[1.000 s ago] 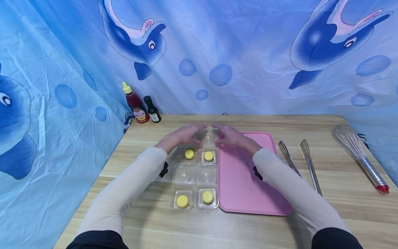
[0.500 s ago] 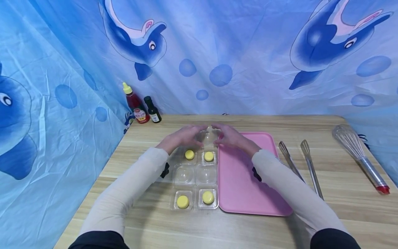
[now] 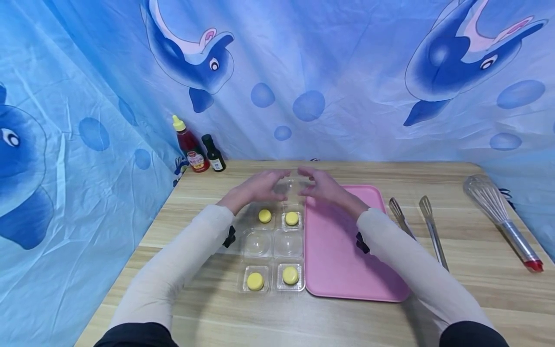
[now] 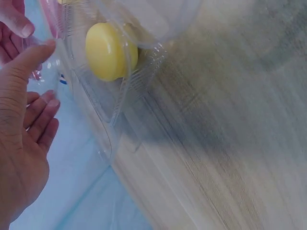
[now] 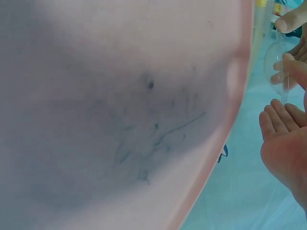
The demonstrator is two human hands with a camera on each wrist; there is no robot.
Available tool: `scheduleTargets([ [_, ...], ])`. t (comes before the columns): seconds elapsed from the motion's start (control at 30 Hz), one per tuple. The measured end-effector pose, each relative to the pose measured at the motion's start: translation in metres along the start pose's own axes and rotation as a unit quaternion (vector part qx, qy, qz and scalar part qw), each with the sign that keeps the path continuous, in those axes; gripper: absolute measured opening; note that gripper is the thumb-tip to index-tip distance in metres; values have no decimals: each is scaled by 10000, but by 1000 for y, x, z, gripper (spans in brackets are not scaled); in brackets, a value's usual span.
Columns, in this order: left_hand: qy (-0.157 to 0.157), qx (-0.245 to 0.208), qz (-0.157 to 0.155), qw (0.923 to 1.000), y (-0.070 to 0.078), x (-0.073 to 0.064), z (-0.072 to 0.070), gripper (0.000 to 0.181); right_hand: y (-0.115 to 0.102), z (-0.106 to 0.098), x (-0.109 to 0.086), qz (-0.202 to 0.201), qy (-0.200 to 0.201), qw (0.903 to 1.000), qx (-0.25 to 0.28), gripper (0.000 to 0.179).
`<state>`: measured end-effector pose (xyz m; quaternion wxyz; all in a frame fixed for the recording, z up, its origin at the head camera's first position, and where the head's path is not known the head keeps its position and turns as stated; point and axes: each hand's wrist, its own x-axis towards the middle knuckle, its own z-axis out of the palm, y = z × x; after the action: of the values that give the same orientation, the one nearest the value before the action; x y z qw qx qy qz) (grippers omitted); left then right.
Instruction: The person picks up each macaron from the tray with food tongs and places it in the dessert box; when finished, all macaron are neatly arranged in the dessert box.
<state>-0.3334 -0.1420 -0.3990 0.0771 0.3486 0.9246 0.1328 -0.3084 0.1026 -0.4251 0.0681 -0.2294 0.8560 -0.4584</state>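
My left hand (image 3: 262, 187) and right hand (image 3: 323, 187) face each other over the back of the clear plastic boxes. Between them they hold a clear domed lid (image 5: 274, 67) by its edges, thumbs and fingers on either side. In the head view this lid is faint and partly covered by fingers. Just nearer to me, a yellow macaron (image 3: 292, 218) sits in a clear square base, with another macaron (image 3: 265, 216) to its left. Two more open boxes in front hold a macaron (image 3: 255, 281) and a macaron (image 3: 290, 275), with empty domed lids (image 3: 257, 242) behind them.
A pink tray (image 3: 347, 270) lies against the boxes' right side, under my right forearm. Tongs (image 3: 431, 226) and a whisk (image 3: 498, 212) lie further right. A red sauce bottle (image 3: 191, 147) and a small dark bottle (image 3: 213, 154) stand at the back left.
Both hands have risen slightly, and the lid between them looks more upright. The right hand has shifted a little to the right. The macarons and tray are unmoved.
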Motion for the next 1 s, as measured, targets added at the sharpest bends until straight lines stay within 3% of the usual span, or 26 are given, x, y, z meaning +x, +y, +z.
scheduleTargets([
  [0.13, 253, 158, 202, 9994, -1, -1, -2, 88, -2, -2, -3, -32, 339, 9992, 203, 69],
  [0.33, 555, 214, 509, 9969, -2, -9, -3, 91, -8, -2, -6, 122, 902, 9896, 1117, 49],
  [0.63, 1115, 33, 998, 9887, 0, -23, -2, 96, -19, -3, -11, 735, 1115, 9699, 2037, 40],
  [0.87, 1468, -192, 1266, 9808, -1, -31, 1, 95, -26, -2, -15, 971, 1357, 9607, 2218, 25],
  [1.0, 1481, -646, 1225, 9792, 2, -36, 3, 90, -30, -1, -19, 785, 1420, 9622, 2188, 19],
])
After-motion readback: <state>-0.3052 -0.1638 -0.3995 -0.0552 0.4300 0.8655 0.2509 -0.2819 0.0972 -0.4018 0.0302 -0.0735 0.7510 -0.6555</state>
